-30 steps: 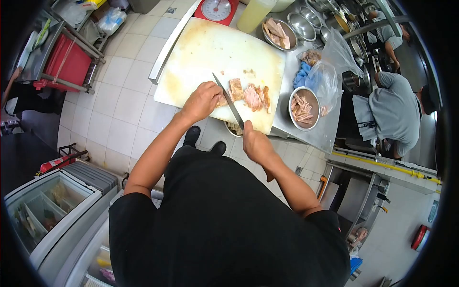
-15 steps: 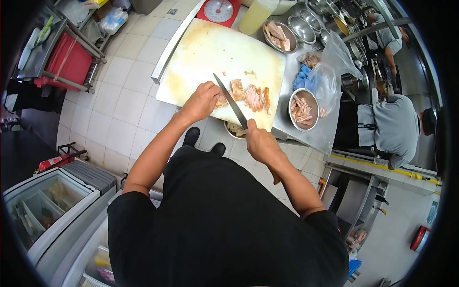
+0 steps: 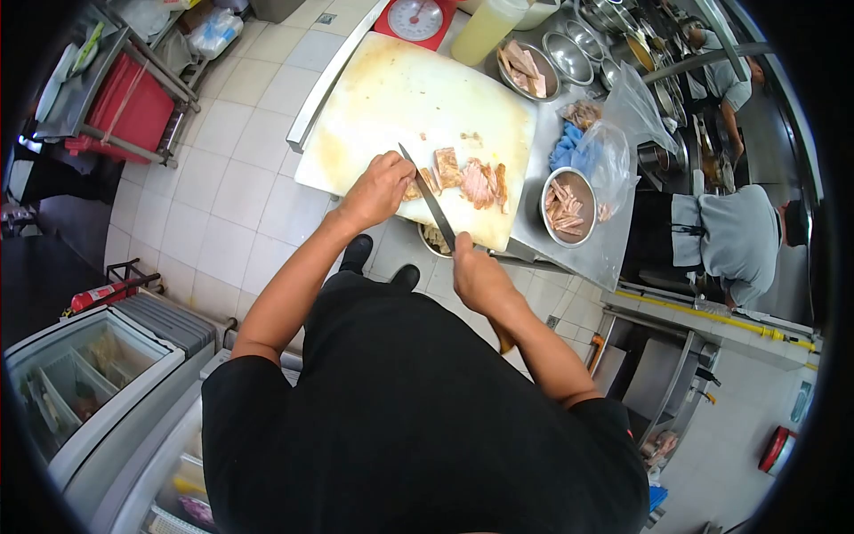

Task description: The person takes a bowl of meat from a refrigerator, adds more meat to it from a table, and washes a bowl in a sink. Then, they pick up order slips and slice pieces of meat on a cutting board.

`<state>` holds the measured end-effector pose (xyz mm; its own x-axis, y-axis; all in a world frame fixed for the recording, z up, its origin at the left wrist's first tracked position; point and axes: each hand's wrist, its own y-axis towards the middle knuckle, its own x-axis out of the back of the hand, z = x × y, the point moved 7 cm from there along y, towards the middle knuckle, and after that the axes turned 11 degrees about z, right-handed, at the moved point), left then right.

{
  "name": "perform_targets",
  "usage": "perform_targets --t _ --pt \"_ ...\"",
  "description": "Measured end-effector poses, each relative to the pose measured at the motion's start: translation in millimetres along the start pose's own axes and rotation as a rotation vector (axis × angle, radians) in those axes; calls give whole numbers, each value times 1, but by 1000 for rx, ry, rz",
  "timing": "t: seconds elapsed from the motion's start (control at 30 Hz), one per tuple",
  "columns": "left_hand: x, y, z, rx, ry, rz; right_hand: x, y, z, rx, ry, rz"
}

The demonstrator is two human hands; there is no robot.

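My right hand is closed round the handle of a long knife, whose blade slants up and left over the white cutting board. The fingers of my left hand are bent down onto a piece of meat beside the blade, which hides part of it. Right of the blade lie a meat block and a pile of sliced meat. A white bowl of meat strips stands right of the board.
A red scale, a bottle of yellowish liquid and a metal bowl of meat stand behind the board. Plastic bags lie at the right. A co-worker in grey is further right. A bowl sits below the board's near edge.
The blade has shifted slightly left against the meat, closer to my left fingers. A cut piece now shows on the blade's right side. The whole view has moved a little.
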<state>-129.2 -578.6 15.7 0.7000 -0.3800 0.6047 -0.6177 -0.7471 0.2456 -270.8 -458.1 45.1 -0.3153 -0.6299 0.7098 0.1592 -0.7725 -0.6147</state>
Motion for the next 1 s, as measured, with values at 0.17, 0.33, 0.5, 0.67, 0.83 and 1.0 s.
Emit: perform_targets --t 0.17,0.33,0.5,0.67,0.83,1.0 --pt "0 -4 4 28 -40 43 0 22 1 24 -1 -35" --pt "2 -3 1 13 -4 -2 11 -6 6 29 -29 -12" --pt "3 -6 3 25 -28 20 -9 26 4 67 -16 -85" --pt "4 -8 1 9 -11 -11 16 3 8 29 -59 0" --pt "6 -11 1 5 -27 -43 -17 21 -2 62 0 -45" --pt "8 -15 2 10 -41 -46 8 16 6 12 -7 -18"
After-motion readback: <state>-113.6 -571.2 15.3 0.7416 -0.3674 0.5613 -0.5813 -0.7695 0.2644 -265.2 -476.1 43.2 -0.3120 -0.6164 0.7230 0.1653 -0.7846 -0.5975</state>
